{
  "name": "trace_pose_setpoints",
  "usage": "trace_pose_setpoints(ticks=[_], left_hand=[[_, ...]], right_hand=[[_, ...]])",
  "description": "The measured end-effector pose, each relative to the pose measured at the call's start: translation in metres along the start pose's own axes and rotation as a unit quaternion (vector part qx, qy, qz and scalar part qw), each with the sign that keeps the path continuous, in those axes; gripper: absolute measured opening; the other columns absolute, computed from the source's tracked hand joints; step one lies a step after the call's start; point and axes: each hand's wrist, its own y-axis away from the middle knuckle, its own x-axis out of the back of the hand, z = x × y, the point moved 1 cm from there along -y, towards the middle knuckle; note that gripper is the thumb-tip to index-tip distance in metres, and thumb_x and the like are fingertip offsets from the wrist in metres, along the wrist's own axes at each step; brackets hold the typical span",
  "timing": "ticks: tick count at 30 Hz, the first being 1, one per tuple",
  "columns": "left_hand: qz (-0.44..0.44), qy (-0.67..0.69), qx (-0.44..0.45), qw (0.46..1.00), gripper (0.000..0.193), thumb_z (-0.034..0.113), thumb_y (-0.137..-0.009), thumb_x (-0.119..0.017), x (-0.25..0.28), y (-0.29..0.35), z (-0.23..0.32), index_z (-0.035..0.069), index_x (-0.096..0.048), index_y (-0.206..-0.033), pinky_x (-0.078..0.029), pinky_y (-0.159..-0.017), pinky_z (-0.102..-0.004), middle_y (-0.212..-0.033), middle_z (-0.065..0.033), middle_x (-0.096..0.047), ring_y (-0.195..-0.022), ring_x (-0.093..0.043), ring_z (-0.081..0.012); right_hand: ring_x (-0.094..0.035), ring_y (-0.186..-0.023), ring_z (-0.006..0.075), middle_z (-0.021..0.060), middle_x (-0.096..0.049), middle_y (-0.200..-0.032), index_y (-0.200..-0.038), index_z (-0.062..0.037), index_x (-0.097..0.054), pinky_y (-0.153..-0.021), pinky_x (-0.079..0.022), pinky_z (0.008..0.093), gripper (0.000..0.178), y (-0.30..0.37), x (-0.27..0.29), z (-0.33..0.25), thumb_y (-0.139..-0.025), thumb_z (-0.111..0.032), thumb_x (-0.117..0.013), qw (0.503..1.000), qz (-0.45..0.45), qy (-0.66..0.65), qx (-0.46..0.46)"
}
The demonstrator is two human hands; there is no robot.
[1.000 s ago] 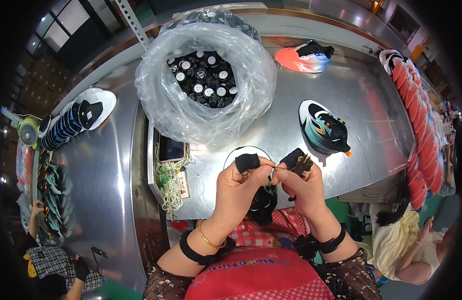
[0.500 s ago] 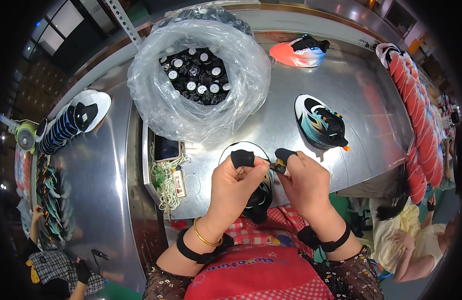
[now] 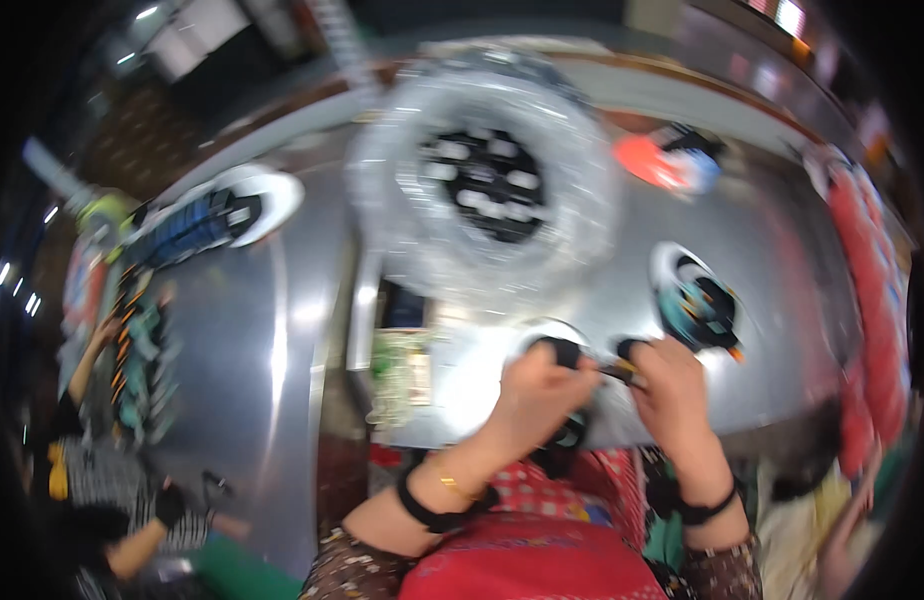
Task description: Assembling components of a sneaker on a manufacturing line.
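The picture is smeared by motion. My left hand [image 3: 542, 390] is closed in a pinch over the table's front edge, a black cover on one finger. What it pinches cannot be made out. Close to its right, my right hand [image 3: 670, 390] is closed on a small dark tool [image 3: 618, 372] with a yellowish part, which points toward the left fingertips. Beneath my hands lies a shoe upper [image 3: 560, 455], with its white rim showing beyond the left hand and its dark end at my apron. Most of it is hidden.
A clear plastic bag [image 3: 382, 225] of black pieces with white discs stands behind. A teal-black shoe upper [image 3: 697, 300] and a red-blue one [image 3: 672, 165] lie right. Pale cords [image 3: 392, 380] fill a tray at left. Red uppers [image 3: 867, 300] line the right edge. Another person's hand [image 3: 169, 503] is far left.
The whole view has swung, so the table and bag sit farther right and lower. My hands stay close together, slightly farther apart than before, and the tool remains in my right hand.
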Motion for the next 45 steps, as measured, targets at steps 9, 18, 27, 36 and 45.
trace_pose_setpoints(ticks=[9, 18, 27, 36, 45], left_hand=[[-0.127, 0.104, -0.045, 0.985, 0.021, 0.019, -0.087, -0.052, -0.013, -0.005, 0.008, 0.001, -0.063, -0.081, -0.04, -0.058, -0.0229, -0.072, -0.0015, -0.06, -0.066, -0.051, -0.0079], [0.054, -0.097, -0.155, 0.982, 0.019, 0.02, -0.088, -0.052, -0.014, -0.015, -0.012, 0.001, -0.054, -0.089, -0.045, -0.062, -0.0384, -0.073, -0.0165, -0.06, -0.071, -0.06, -0.0304], [-0.05, 0.016, -0.093, 0.994, 0.013, 0.01, -0.08, -0.059, -0.005, -0.01, 0.01, 0.002, -0.052, -0.088, -0.036, -0.047, -0.0307, -0.057, -0.0034, -0.052, -0.049, -0.049, -0.0154], [0.052, 0.044, -0.044, 0.997, 0.016, 0.015, -0.087, -0.059, -0.008, -0.015, -0.001, 0.002, -0.053, -0.079, -0.026, -0.042, -0.0236, -0.053, 0.0049, -0.041, -0.05, -0.035, -0.0016], [0.012, 0.062, -0.017, 0.998, 0.015, 0.015, -0.087, -0.058, 0.0, -0.005, 0.01, 0.001, -0.062, -0.089, -0.039, -0.05, -0.0243, -0.067, -0.0008, -0.06, -0.058, -0.05, -0.0045]], right_hand=[[-0.053, -0.066, 0.0326, 0.0153, -0.054, -0.074, -0.093, 0.0019, -0.059, -0.059, -0.043, 0.0363, 0.017, 0.048, -0.076, 0.06, -0.079, -0.006, -0.061, 0.981, 0.126, -0.073, -0.126], [-0.056, -0.089, 0.014, 0.0102, -0.058, -0.114, -0.118, 0.0037, -0.05, -0.081, -0.045, 0.0263, 0.034, 0.054, -0.044, 0.013, -0.085, 0.0, -0.056, 0.884, 0.162, -0.381, -0.216], [-0.054, -0.079, 0.0119, 0.0047, -0.058, -0.088, -0.096, 0.002, -0.056, -0.072, -0.042, 0.0244, 0.012, 0.027, -0.035, 0.006, -0.085, -0.002, -0.059, 0.875, 0.228, -0.326, -0.277], [-0.061, -0.079, 0.0209, 0.0112, -0.063, -0.091, -0.096, 0.0032, -0.059, -0.068, -0.048, 0.0323, 0.016, 0.03, -0.013, 0.014, -0.081, 0.002, -0.062, 0.947, 0.273, -0.112, -0.129], [-0.057, -0.073, 0.0079, 0.0023, -0.063, -0.082, -0.092, -0.003, -0.058, -0.065, -0.046, 0.0226, 0.017, 0.018, -0.03, -0.019, -0.08, -0.009, -0.069, 0.833, 0.139, -0.414, -0.341]])
